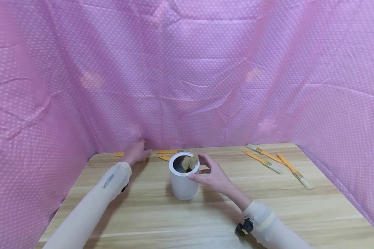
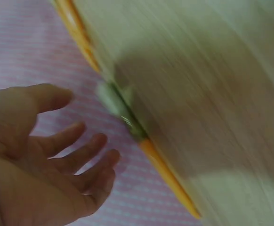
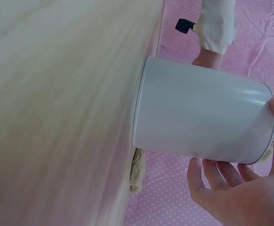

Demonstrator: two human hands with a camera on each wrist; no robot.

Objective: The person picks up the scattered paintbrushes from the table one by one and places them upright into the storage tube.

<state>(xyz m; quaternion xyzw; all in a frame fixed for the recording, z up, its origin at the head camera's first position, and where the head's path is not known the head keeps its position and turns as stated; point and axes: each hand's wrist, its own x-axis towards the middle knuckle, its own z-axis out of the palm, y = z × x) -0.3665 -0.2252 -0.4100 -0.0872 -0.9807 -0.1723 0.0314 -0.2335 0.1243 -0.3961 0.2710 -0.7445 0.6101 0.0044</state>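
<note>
A white cylindrical canister point(image 1: 184, 185) stands upright on the table, its mouth facing up. My right hand point(image 1: 214, 175) grips it near the rim from the right, thumb on the near side and fingers behind. From the mouth poke the pale bristles point(image 1: 189, 163) of a brush; its handle is hidden inside. At the table's back left, my left hand point(image 1: 136, 152) reaches over a paintbrush point(image 2: 167, 176) with an orange handle. In the left wrist view that hand's fingers are spread and loosely bent, beside the brush with a gap between, holding nothing.
Two more orange-handled brushes point(image 1: 168, 151) lie behind the canister, partly hidden by it. On the right lie three flat paintbrushes point(image 1: 258, 159), two of them crossing. Pink dotted cloth point(image 1: 187, 86) hangs around the wooden table point(image 1: 162, 224) at the back and sides.
</note>
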